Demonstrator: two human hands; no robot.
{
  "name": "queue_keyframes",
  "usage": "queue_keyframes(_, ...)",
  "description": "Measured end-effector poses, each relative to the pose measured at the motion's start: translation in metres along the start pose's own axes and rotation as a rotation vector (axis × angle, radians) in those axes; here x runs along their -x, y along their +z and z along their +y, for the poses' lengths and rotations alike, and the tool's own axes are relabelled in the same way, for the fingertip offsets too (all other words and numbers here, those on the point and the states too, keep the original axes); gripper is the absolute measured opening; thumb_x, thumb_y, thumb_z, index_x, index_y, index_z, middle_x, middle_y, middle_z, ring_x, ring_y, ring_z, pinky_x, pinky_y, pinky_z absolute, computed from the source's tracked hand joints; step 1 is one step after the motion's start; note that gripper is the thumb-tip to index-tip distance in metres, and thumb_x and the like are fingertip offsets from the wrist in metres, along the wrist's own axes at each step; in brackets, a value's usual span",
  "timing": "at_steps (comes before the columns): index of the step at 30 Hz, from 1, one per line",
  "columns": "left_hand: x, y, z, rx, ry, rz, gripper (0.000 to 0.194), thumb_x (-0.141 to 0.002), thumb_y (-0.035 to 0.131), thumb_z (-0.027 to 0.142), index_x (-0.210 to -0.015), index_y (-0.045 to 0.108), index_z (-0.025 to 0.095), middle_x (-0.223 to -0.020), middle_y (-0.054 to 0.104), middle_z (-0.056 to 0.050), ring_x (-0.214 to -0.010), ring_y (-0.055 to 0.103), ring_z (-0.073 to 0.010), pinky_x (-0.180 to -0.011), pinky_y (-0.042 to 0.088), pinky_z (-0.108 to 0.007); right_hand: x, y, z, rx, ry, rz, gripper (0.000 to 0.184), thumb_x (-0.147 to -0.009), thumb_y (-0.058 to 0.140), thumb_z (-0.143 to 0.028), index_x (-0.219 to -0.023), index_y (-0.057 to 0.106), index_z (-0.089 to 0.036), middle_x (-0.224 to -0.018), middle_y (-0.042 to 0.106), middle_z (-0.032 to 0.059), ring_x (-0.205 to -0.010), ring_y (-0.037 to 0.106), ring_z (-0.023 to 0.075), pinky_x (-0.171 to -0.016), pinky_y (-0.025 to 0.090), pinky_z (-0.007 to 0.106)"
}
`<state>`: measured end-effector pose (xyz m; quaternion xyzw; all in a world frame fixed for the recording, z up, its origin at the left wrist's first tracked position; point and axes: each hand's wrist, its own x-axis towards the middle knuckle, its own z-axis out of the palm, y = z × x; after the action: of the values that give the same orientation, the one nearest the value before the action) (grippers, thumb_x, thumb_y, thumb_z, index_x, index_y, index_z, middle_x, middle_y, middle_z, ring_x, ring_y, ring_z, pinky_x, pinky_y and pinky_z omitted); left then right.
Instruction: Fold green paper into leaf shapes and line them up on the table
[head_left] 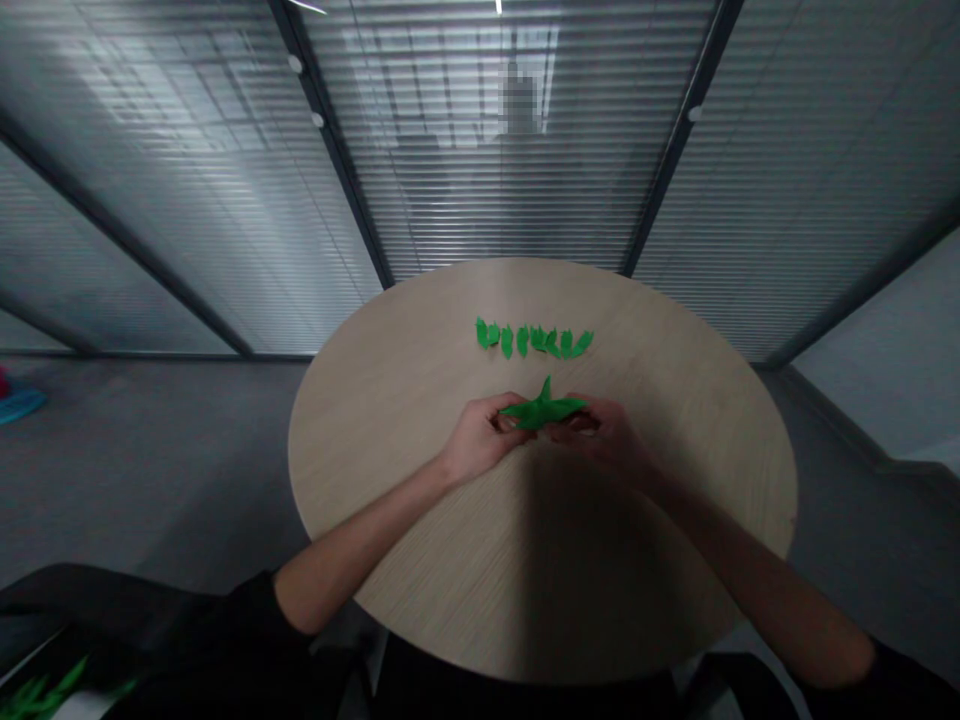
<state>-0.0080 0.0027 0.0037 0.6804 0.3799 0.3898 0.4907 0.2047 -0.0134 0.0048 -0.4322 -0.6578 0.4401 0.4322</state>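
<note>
A green folded paper figure (pixel 543 408) with pointed tips is held over the middle of a round wooden table (pixel 420 560). My left hand (pixel 480 438) pinches its left end with closed fingers. My right hand (pixel 604 432) grips its right end, fingers curled. Just beyond my hands, a row of several small green folded paper pieces (pixel 532 340) lies on the tabletop.
Glass walls with closed blinds (pixel 487 150) stand behind the table. More green paper pieces (pixel 41 690) show at the bottom left corner, off the table. A blue object (pixel 19 403) lies on the grey floor at far left.
</note>
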Motion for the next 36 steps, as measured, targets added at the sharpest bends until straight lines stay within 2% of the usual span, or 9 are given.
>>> queue_keyframes(6,0.002,0.001,0.003,-0.074,0.053,-0.043,0.016,-0.082,0.071,0.023,-0.093,0.073,0.012,-0.078,0.073,-0.004,-0.067,0.065,-0.0130,-0.063,0.050,-0.024,0.001,0.002,0.004,-0.103,0.027,-0.026,0.028,-0.079,0.082,-0.046,-0.087,0.072,-0.021,-0.078,0.076,0.0034,-0.067,0.071,0.0174,-0.060,0.055,0.028)
queue_keyframes(11,0.004,0.003,0.006,-0.039,-0.001,-0.076,0.031,-0.081,0.078,0.035,-0.104,0.071,0.014,-0.074,0.070,-0.001,-0.057,0.059,-0.0103,-0.054,0.045,-0.021,0.000,0.003,0.007,-0.096,0.039,0.020,0.036,-0.077,0.084,-0.053,-0.085,0.070,-0.021,-0.072,0.072,0.0018,-0.064,0.066,0.0158,-0.058,0.053,0.028)
queue_keyframes(15,0.001,0.003,0.006,0.013,0.002,-0.076,0.030,-0.089,0.073,0.044,-0.096,0.072,0.015,-0.081,0.075,-0.005,-0.068,0.068,-0.0142,-0.061,0.055,-0.024,0.001,0.006,0.002,-0.136,0.075,0.018,0.042,-0.073,0.088,-0.054,-0.084,0.064,-0.021,-0.070,0.068,-0.0008,-0.060,0.063,0.0134,-0.055,0.050,0.025)
queue_keyframes(18,-0.001,0.002,0.005,0.080,-0.012,-0.091,0.031,-0.092,0.070,0.044,-0.092,0.072,0.014,-0.080,0.075,-0.006,-0.068,0.070,-0.0145,-0.064,0.058,-0.025,0.000,0.006,-0.003,-0.261,0.101,0.001,0.050,-0.069,0.091,-0.053,-0.094,0.060,-0.023,-0.078,0.069,-0.0016,-0.062,0.065,0.0131,-0.056,0.054,0.025)
queue_keyframes(20,-0.001,0.001,0.005,0.100,-0.014,-0.097,0.032,-0.092,0.072,0.045,-0.092,0.072,0.013,-0.076,0.075,-0.006,-0.066,0.070,-0.0137,-0.064,0.058,-0.025,-0.001,0.005,-0.005,-0.287,0.108,-0.021,0.048,-0.073,0.089,-0.055,-0.096,0.061,-0.023,-0.079,0.069,-0.0012,-0.063,0.065,0.0127,-0.056,0.055,0.025)
queue_keyframes(23,0.000,0.002,0.004,0.119,-0.014,-0.109,0.035,-0.092,0.073,0.047,-0.094,0.072,0.013,-0.075,0.075,-0.006,-0.065,0.071,-0.0140,-0.064,0.059,-0.025,-0.002,0.002,-0.006,-0.234,0.106,-0.046,0.041,-0.080,0.082,-0.057,-0.088,0.066,-0.021,-0.074,0.068,0.0000,-0.060,0.063,0.0121,-0.055,0.055,0.024)
queue_keyframes(31,-0.001,0.004,0.000,0.132,-0.039,-0.093,0.037,-0.091,0.073,0.049,-0.096,0.071,0.013,-0.077,0.074,-0.006,-0.065,0.070,-0.0139,-0.063,0.059,-0.026,-0.002,0.002,-0.002,-0.200,0.078,0.019,0.038,-0.077,0.084,-0.055,-0.082,0.070,-0.019,-0.069,0.071,0.0008,-0.058,0.064,0.0128,-0.055,0.056,0.026)
queue_keyframes(36,-0.002,0.006,0.004,0.103,-0.039,-0.035,0.037,-0.091,0.072,0.050,-0.087,0.072,0.013,-0.076,0.073,-0.005,-0.064,0.067,-0.0127,-0.061,0.057,-0.024,-0.001,0.005,-0.002,-0.176,0.079,0.016,0.039,-0.077,0.084,-0.056,-0.081,0.069,-0.020,-0.071,0.073,0.0015,-0.058,0.064,0.0127,-0.054,0.054,0.025)
